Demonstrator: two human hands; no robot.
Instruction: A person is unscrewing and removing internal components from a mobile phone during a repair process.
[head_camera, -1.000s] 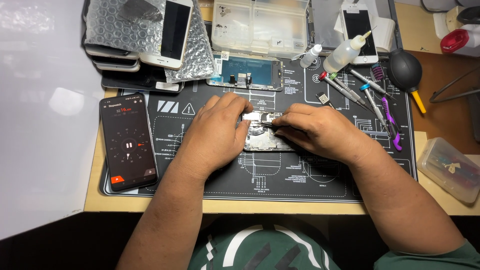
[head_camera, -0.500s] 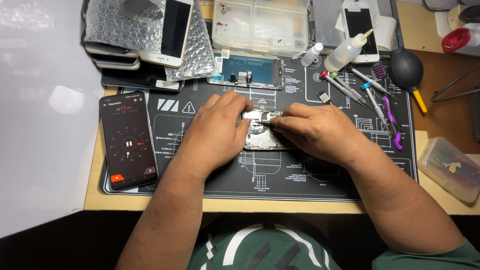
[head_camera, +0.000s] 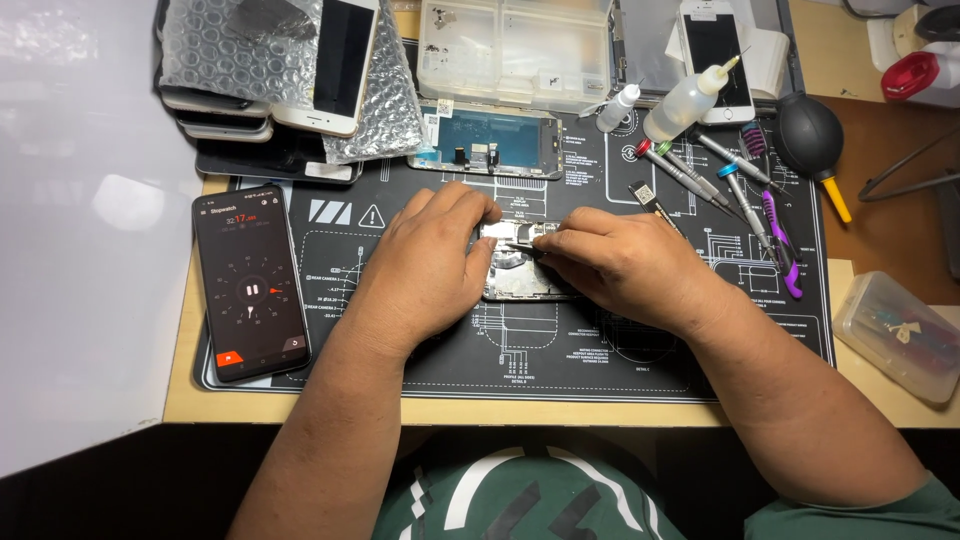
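At the centre of the frame, an opened silver phone body lies flat on a black repair mat printed with white diagrams, which covers a pale wooden desk. The left hand rests palm-down on the phone body's left side, its grip loose, fingers curled over the upper left corner and pressing it down. The right hand comes in from the right, its grip pinched tight on thin dark tweezers whose tip meets the upper part of the phone body. On the mat, left of centre, a white warning triangle is printed beside two slanted white bars. At the left of the frame lies a black smartphone with a lit stopwatch screen. In the upper left, sheets of clear bubble wrap cover a stack of phones. Top centre stands a clear plastic compartment box; at the right edge sits a small clear lidded container.
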